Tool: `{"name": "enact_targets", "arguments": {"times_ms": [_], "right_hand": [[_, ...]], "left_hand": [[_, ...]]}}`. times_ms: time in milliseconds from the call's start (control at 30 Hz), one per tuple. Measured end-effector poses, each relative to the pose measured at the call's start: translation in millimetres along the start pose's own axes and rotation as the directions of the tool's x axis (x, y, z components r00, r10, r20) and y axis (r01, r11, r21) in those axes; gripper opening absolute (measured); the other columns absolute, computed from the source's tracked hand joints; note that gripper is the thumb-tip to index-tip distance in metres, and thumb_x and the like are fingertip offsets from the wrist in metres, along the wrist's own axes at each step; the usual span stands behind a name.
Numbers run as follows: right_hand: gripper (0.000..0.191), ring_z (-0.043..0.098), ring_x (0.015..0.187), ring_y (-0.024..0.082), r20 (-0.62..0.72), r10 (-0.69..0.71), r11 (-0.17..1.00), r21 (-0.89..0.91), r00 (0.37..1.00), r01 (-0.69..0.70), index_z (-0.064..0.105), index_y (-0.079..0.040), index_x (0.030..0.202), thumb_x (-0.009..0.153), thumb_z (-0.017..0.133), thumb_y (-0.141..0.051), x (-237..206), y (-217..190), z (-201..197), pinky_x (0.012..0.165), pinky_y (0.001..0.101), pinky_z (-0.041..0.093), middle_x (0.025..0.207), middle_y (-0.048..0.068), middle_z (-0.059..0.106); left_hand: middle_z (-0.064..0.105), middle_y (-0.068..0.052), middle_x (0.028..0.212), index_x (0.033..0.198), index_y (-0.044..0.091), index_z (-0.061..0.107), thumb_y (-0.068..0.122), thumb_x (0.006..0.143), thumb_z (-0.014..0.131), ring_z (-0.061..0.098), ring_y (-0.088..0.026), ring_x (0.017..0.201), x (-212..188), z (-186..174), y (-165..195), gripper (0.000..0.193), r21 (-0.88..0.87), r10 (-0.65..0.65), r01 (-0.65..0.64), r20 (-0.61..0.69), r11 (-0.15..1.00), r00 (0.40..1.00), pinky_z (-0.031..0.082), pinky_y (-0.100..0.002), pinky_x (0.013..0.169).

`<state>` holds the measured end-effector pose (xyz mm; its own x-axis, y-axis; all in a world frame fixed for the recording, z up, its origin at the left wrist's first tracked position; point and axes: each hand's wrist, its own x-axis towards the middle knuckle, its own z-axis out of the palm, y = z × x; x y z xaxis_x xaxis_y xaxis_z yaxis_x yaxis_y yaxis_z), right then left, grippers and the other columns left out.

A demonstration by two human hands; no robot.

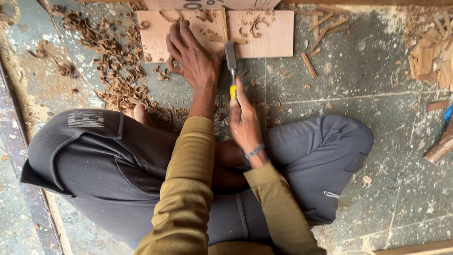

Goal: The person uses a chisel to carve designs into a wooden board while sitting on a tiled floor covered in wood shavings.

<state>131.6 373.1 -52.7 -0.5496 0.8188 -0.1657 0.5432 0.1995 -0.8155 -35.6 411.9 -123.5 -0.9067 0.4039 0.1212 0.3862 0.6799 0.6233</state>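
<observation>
Chisel stands just right of the left hand, which lies flat, fingers spread, pinning the wood board to the floor. Long axis runs away from the person, blade on the board's near edge. Right hand grips the yellow handle, nearest. Shavings far left.

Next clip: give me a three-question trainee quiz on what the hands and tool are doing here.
1. True or false: the left hand lies flat on the board.
2. Which hand holds the chisel? A left, B right, C both.
3. Fill in: curled wood ____ lie on the floor left of the board.

Key: 1 true. 2 B, the right hand has its grip on the yellow handle. 3 shavings.
</observation>
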Motion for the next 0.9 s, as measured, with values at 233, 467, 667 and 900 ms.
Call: {"name": "enact_targets", "arguments": {"times_ms": [233, 467, 667, 900], "right_hand": [[0.038, 0.07, 0.104, 0.031, -0.143, -0.509, 0.859, -0.021, 0.849, 0.511, 0.028, -0.024, 0.164, 0.128, 0.039, -0.022, 59, -23, 15, 0.086, 0.0389, 0.058, 0.121, 0.021, 0.066], [0.055, 0.048, 0.05, 0.004, 0.145, 0.109, 0.93, 0.334, 0.983, -0.152, 0.031, -0.027, 0.164, 0.111, 0.045, -0.02, 12, -19, -39, 0.041, 0.0219, 0.044, 0.08, -0.001, 0.054], [0.057, 0.048, 0.049, 0.006, 0.232, 0.182, 0.933, 0.266, 0.956, -0.242, 0.03, -0.029, 0.164, 0.109, 0.046, -0.026, 2, -33, -37, 0.04, 0.0233, 0.045, 0.075, 0.0, 0.052], [0.056, 0.049, 0.046, 0.007, 0.19, 0.201, 0.953, 0.19, 0.961, -0.237, 0.029, -0.032, 0.163, 0.109, 0.044, -0.035, -4, -28, -27, 0.039, 0.0246, 0.045, 0.07, 0.0, 0.051]], "left_hand": [[0.035, -0.01, 0.156, 0.155, 0.011, 0.032, 0.028, 0.066, 0.098, 0.029, -0.035, 0.148, 6, 3, -8, 0.112, -0.004, 0.067, -0.066, 0.009, 0.998, 0.998, 0.037, -0.053, 0.107], [0.03, -0.014, 0.153, 0.148, 0.016, 0.032, 0.062, 0.044, 0.104, 0.023, -0.039, 0.143, 9, -1, -6, 0.135, -0.011, 0.022, -0.021, 0.093, 1.0, 0.995, 0.031, -0.059, 0.108], [0.029, -0.012, 0.153, 0.145, 0.018, 0.034, 0.051, 0.05, 0.105, 0.024, -0.037, 0.143, 6, -10, -1, 0.123, -0.042, 0.009, -0.005, 0.093, 0.999, 0.996, 0.029, -0.057, 0.099], [0.031, -0.01, 0.154, 0.146, 0.018, 0.035, 0.037, 0.052, 0.104, 0.026, -0.036, 0.144, 4, -10, 0, 0.118, -0.051, 0.036, -0.033, 0.069, 0.998, 0.997, 0.032, -0.054, 0.102]]}}
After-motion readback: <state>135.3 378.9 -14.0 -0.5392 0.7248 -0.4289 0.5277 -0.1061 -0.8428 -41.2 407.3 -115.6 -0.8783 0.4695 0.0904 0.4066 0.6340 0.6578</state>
